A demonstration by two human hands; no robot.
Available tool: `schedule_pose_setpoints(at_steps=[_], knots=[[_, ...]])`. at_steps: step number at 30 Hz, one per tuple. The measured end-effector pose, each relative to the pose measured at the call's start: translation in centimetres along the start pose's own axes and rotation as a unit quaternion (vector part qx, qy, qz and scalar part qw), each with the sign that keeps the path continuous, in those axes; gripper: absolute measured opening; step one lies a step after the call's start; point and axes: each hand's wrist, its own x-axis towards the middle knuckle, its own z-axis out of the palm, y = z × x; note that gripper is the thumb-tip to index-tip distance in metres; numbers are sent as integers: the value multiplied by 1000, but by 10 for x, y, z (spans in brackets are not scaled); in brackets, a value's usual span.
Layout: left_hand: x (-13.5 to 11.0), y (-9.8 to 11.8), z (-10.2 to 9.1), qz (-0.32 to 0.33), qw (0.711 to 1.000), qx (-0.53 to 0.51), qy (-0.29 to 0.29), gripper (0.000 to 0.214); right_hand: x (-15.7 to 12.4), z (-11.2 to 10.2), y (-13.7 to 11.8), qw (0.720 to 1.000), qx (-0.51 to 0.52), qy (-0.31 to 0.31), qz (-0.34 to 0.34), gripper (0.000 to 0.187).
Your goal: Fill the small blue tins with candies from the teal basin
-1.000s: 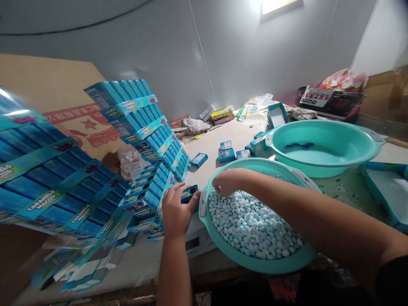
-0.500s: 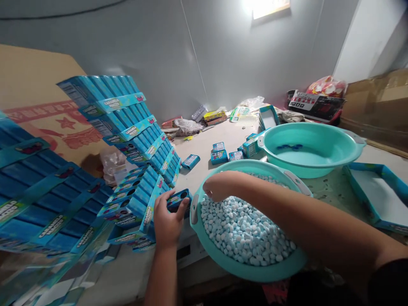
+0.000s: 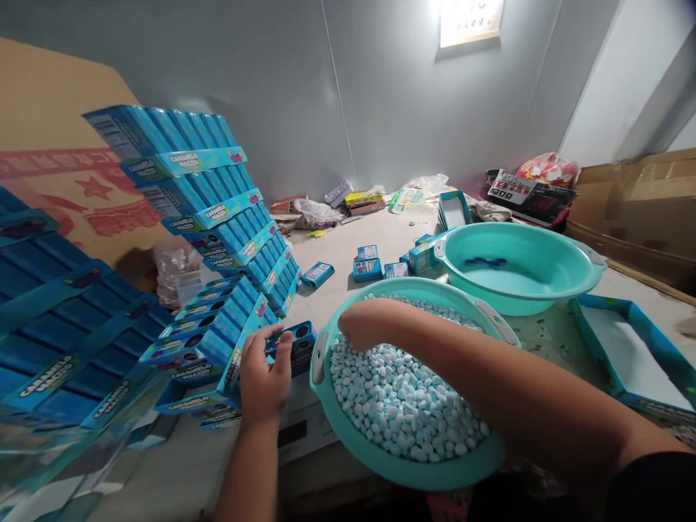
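My left hand (image 3: 264, 373) grips a small blue open box (image 3: 293, 344) with dark round holes, holding it against the left rim of a teal basin (image 3: 320, 377). That basin is filled with small white-and-blue candies (image 3: 402, 406). My right hand (image 3: 363, 326) reaches into it from the right, fingers curled down into the candies at the far left side; what they hold is hidden. Stacks of blue candy boxes (image 3: 212, 217) lean just left of my left hand.
A second teal basin (image 3: 522, 268), nearly empty, stands behind the first. Small blue boxes (image 3: 370, 264) lie on the table beyond. An open blue tray (image 3: 631, 348) sits at the right. Packets and clutter line the wall; cardboard stands at both sides.
My left hand has shifted its fingers along the small box while keeping hold of it. My right hand stays curled in the candies. The camera has drifted slightly.
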Motion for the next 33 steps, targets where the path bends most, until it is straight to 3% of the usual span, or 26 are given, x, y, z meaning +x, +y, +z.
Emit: schedule_pose_setpoints(at_steps=[18, 26, 33], knots=[[-1, 7, 3, -11, 1000, -3, 8, 32, 0, 0, -3, 1000, -20, -11, -8, 36], [-6, 5, 5, -91, 993, -51, 49, 42, 1, 2, -3, 1000, -15, -19, 6, 42], [-6, 7, 5, -92, 990, -87, 65, 44, -1, 0, -4, 999, -15, -29, 8, 32]])
